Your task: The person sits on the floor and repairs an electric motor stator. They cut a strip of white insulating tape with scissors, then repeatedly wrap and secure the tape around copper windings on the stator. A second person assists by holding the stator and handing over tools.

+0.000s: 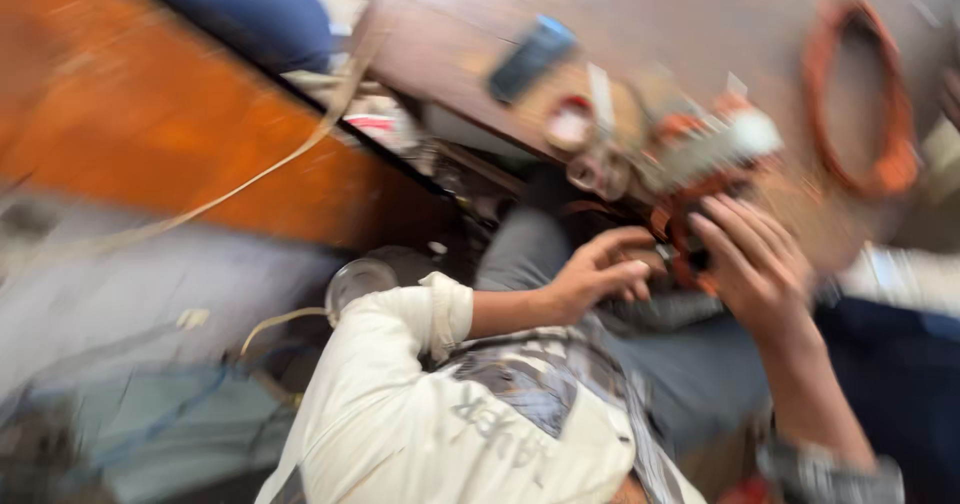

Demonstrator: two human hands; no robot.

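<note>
Heavy blur. Both hands at table [680,14] edge on an orange-and-white device [705,154]: right hand [755,264] wraps its lower end, left hand [595,274] fingers curled loosely beside it, grip unclear. Orange cord loop [860,94] lies apart on the table.

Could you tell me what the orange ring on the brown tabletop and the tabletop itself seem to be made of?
Orange ring: probably rubber or soft plastic, judging by its matte, slightly uneven loop; blur leaves it open. Brown tabletop: apparently wood, dull and worn, with a reddish-brown streaked surface.
</note>
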